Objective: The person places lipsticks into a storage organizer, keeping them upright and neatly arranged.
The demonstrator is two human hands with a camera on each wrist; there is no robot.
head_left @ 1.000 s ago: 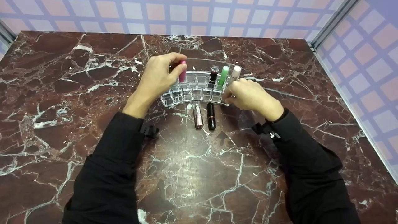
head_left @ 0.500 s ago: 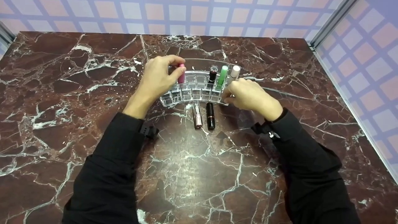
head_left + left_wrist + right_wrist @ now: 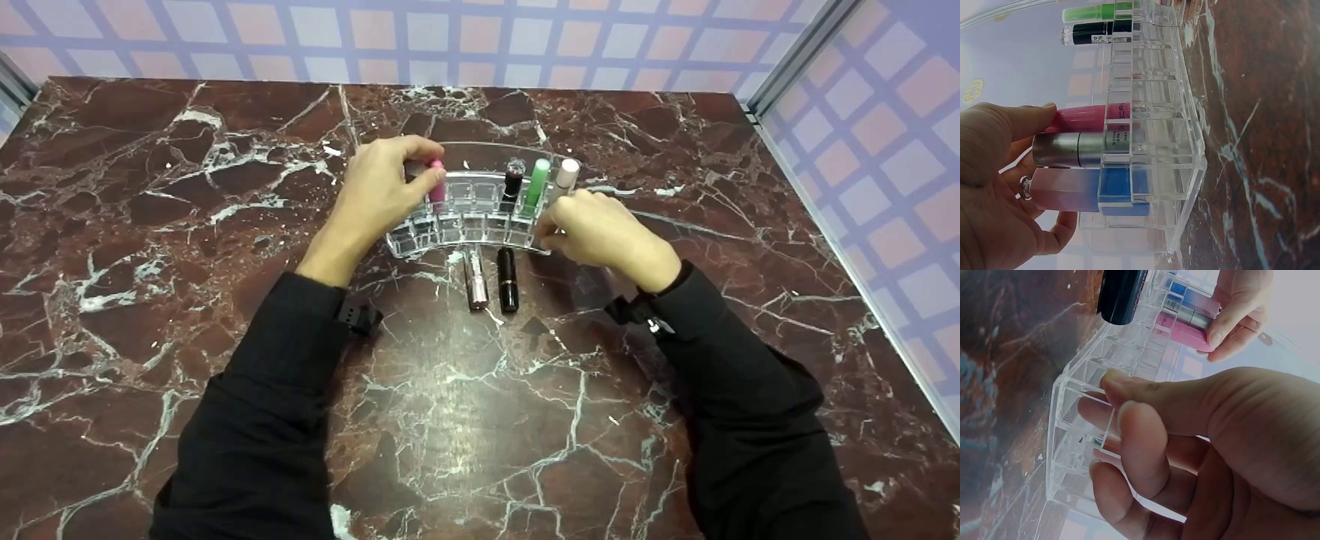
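Observation:
A clear stepped lipstick organizer [image 3: 474,244] stands on the marbled table. My left hand [image 3: 382,184] pinches the top of a pink lip tube [image 3: 1086,119], whose lower end sits in a slot of the upper row. Close beside that tube, in the left wrist view, are a silver tube [image 3: 1058,149] and a pink-and-blue tube [image 3: 1069,188], both upright in slots. My right hand [image 3: 600,229] holds the organizer's right end, thumb and forefinger gripping a clear wall of the front row. The fingers' far sides are hidden in the head view.
On the organizer's right side stand a black tube [image 3: 513,184], a green tube [image 3: 538,182] and a white-capped tube [image 3: 568,174]. A silvery tube [image 3: 477,283] and a black-and-gold tube [image 3: 508,281] lie in front of it. Checkered panels [image 3: 480,37] border the table.
My left hand has moved slightly down and left, and the pink tube has sunk lower into its slot. My right hand has stayed on the organizer's right end.

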